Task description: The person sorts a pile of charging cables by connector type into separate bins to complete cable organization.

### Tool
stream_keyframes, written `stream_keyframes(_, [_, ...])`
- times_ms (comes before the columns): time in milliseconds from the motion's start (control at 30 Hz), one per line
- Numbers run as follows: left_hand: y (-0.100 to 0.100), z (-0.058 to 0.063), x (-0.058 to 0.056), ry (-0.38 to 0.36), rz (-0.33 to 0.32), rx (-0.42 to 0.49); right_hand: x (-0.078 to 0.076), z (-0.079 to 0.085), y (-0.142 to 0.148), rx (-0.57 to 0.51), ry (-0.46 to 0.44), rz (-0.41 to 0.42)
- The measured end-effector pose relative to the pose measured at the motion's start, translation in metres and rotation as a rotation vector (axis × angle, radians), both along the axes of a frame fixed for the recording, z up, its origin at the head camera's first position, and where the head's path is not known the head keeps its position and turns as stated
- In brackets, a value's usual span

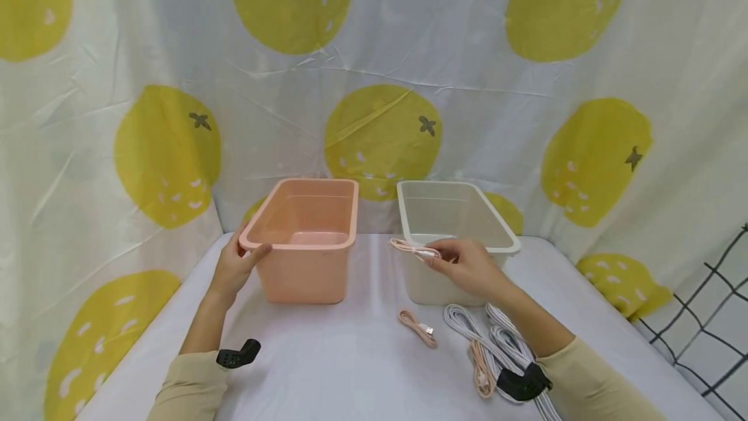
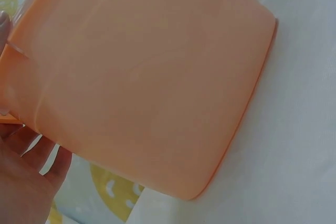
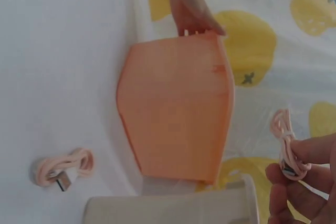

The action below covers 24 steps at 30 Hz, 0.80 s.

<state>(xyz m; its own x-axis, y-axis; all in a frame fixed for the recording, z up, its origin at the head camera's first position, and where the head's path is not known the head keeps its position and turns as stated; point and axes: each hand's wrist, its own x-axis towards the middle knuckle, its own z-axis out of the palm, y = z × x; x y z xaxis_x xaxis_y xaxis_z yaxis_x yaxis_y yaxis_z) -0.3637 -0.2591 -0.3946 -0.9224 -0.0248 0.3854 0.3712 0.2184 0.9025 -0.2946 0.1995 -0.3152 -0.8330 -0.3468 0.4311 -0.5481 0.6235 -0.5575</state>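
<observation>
Evidently little has been finished, taking twelve o'clock as straight ahead of the person. The white counter [image 1: 321, 369] carries two open-topped tubs side by side, standing apart. At eleven o'clock is the orange tub [image 1: 306, 278]; the part of its inside that shows has no cable in it. At one o'clock is the cream tub [image 1: 429, 284]; part of its inside is hidden behind the person's fingers, so I cannot tell whether anything lies there.

Next in size come the white cables [image 1: 504, 343], bundled in a heap at two o'clock and partly hidden from above; neither hand is on them, so they look like work left to do. The left hand [image 1: 234, 268] grasps the orange tub at its near corner, thumb over the rim and fingers along the side. The right hand [image 1: 467, 266] pinches a raised pink cable [image 1: 416, 249] by its plug end, in the air between twelve and one o'clock, before the cream tub's near rim and in neither tub.

Smallest are the remaining pink bundles: a loose pink cable [image 1: 417, 326] alone at one o'clock, plug showing, and a second pink cable [image 1: 480, 366] against the heap at two. Both seem left to be handled.
</observation>
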Motion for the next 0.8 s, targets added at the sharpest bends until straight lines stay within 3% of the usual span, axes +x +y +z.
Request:
stream_keyframes(133, [-0.001,0.000,0.000,0.007,-0.017,0.009,-0.012,0.013,-0.011,0.011,-0.006,-0.010])
stream_keyframes(433, [0.001,0.003,0.000,0.010,-0.027,0.010,-0.038,0.033,-0.043,0.007,-0.039,0.069])
stream_keyframes(800, [-0.001,0.001,0.002,0.005,-0.017,0.013,-0.067,0.040,-0.093,0.083,-0.049,0.123])
